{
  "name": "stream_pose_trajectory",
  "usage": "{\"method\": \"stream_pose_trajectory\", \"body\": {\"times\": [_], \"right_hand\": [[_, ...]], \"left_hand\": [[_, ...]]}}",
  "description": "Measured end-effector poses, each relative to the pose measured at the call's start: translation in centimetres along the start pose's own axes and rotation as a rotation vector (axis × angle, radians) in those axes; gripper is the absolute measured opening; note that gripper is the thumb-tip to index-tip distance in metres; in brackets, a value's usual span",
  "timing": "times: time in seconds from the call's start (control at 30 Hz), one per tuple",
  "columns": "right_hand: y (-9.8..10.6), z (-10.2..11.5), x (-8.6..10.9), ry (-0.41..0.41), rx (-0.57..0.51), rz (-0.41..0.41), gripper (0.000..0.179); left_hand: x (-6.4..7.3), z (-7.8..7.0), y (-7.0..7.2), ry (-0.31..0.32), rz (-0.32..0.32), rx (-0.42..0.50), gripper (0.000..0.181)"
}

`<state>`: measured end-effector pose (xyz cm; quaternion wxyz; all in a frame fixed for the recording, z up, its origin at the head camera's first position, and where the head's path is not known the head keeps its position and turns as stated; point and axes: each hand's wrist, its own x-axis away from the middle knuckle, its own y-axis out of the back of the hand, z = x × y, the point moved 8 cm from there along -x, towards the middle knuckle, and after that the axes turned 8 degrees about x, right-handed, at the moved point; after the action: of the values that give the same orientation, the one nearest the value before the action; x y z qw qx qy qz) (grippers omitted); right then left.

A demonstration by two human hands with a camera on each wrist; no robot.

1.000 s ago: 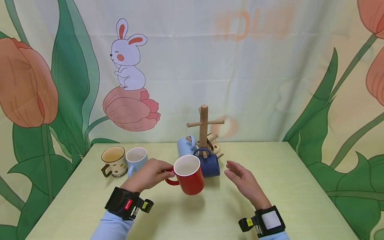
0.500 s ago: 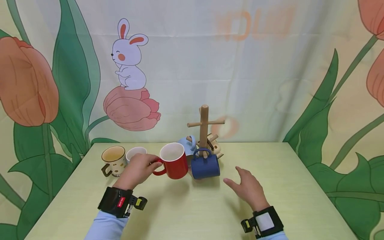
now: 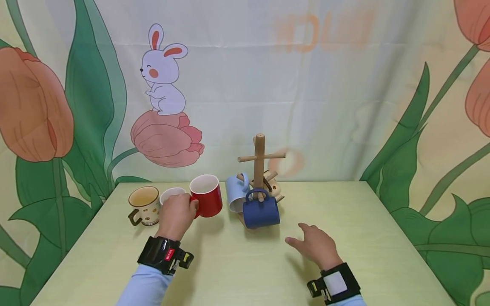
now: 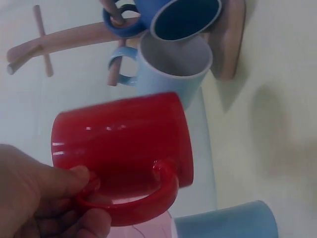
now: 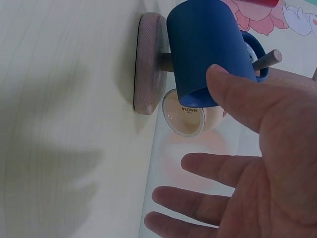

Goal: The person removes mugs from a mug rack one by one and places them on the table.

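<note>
My left hand (image 3: 177,216) pinches the handle of a red mug (image 3: 208,199), which is white inside and held upright above the table. In the left wrist view thumb and fingers close on one end of the handle (image 4: 143,206). To the right, my right hand (image 3: 315,246) is spread, with nothing in it. A wooden mug tree (image 3: 260,157) stands at the back. From its pegs hang a dark blue mug (image 3: 262,212), a light blue mug (image 3: 234,195) and a cream mug (image 5: 183,116). The dark blue mug is nearest to my right hand.
Left of the red mug, a light blue mug with a white inside (image 3: 168,194) is mostly hidden behind my left hand. Beside it stands a cream, brown-handled mug (image 3: 147,208). A printed curtain (image 3: 325,106) hangs behind the pale table (image 3: 375,238).
My left hand has carried the red mug leftward and back, from in front of the mug tree toward the standing mugs. My right hand has drawn back slightly toward me, its fingers spreading.
</note>
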<state>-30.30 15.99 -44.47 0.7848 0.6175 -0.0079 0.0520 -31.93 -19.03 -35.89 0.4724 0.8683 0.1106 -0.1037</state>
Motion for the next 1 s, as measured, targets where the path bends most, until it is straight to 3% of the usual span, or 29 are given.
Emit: {"method": "stream_pose_trajectory", "body": {"times": [0.33,0.73,1.0], "right_hand": [[-0.4,-0.2,-0.2,0.011,-0.011,0.006,0.068],[-0.6,-0.2,-0.2,0.011,-0.024,-0.004,0.067],[-0.9,-0.5,-0.3,-0.004,-0.052,0.013,0.066]], "left_hand": [[-1.0,1.8,-2.3,0.059,-0.09,-0.009,0.023],[-1.4,3.0,-4.9,0.116,-0.111,-0.036,0.026],[-1.1,3.9,-6.3,0.111,-0.128,-0.061,0.024]]}}
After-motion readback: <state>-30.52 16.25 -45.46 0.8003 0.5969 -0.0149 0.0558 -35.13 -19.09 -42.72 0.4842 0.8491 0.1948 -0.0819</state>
